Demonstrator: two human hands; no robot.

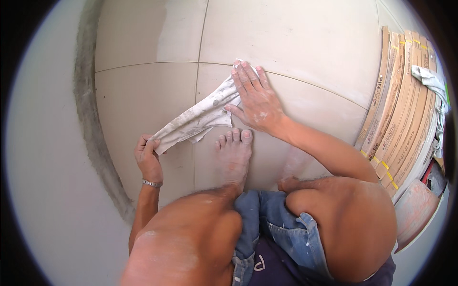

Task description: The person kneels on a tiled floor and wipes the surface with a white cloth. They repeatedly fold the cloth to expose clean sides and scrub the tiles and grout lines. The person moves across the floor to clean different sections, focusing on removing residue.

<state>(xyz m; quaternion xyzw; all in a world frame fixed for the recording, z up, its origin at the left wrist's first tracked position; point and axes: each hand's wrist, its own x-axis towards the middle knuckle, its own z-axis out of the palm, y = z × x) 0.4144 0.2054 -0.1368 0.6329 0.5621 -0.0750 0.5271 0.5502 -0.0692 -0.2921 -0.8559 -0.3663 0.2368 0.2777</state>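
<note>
A white rag with grey smudges is stretched slantwise over the beige floor tiles. Its lower left end is pinched in the fingers of my left hand, which has a metal band on the wrist. My right hand lies flat on the rag's far end, fingers stretched out and pointing away from me, pressing it against the tiles near a grout joint. Pale dust coats the fingers. Between my hands and my body, my bare foot stands just below the rag.
Several tile boxes stand in a row at the right, with another stained cloth draped over them. Nearer me on that side is a reddish, dusty container. A pale wall with a rough grey strip at its base bounds the left.
</note>
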